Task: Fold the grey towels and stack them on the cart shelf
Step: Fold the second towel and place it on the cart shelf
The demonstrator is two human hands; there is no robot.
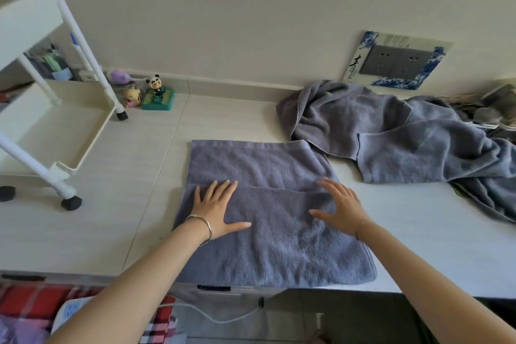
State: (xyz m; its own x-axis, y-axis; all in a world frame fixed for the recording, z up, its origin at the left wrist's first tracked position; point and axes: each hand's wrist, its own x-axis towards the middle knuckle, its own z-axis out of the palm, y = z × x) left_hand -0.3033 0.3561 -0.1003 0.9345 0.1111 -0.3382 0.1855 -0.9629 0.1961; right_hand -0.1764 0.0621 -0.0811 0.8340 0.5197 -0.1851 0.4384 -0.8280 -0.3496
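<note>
**First towel half-folded, nothing on the cart yet**

One grey towel (265, 237) lies flat on the desk (134, 204) in the lower middle of the frame. Its near part is doubled over, and the folded edge runs across the cloth just beyond the fingertips. Both hands rest on it with palms down and fingers straight and spread, gripping nothing. The left hand (216, 208), with a bracelet at the wrist, presses near the towel's left side. The right hand (342, 208) presses near its right side. This looks like smoothing after a first fold, so the towel probably needs at least one more fold before it is compact enough to stack.

The remaining grey towels (405, 142) sit in a crumpled heap at the right of the frame, just beyond the flat towel's far right corner. How many are in the heap cannot be told.

The cart shelf (55, 131), at the left of the frame, shows no folded towel in the part that is visible. By this reading the task is at an early stage: no towel has been stacked, one is partway through folding, and the heap is untouched.
</note>
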